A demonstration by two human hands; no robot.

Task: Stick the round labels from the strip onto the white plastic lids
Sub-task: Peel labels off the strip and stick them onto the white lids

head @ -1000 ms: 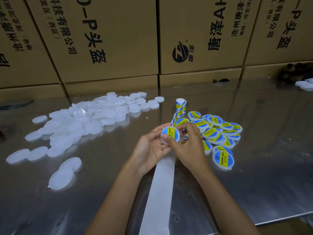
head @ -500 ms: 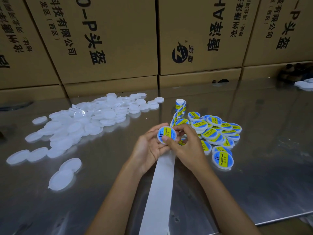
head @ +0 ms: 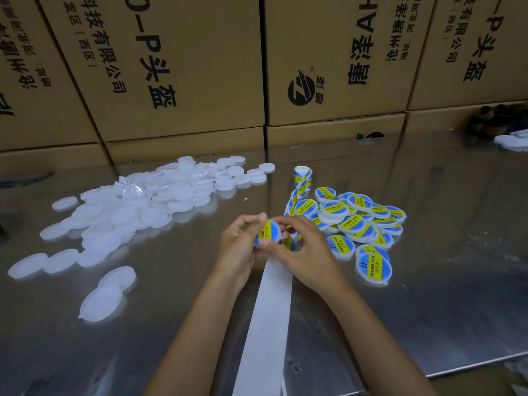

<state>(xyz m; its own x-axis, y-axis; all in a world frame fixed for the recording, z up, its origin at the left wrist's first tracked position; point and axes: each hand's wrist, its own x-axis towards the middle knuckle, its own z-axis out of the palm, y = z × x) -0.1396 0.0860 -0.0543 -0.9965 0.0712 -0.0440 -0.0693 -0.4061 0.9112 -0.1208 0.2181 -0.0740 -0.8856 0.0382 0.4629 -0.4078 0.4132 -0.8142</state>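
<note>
Head view: I see my left hand [head: 238, 247] and right hand [head: 304, 252] both pinching one labelled lid [head: 268, 232] above the tabletop [head: 428, 295], between the plain lids [head: 148, 207] and the labelled pile [head: 357, 224].

Showing two bare forearms, sleeveless to the frame edge; hands [head: 285, 247] wearing no gloves, rings or watch.

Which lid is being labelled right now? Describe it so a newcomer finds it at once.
Start at the metal table, with bare white lids heaped left and labelled lids piled right. Between the piles, above the white backing strip, both hands pinch one lid. It alone is lifted, tilted off the table.
</note>
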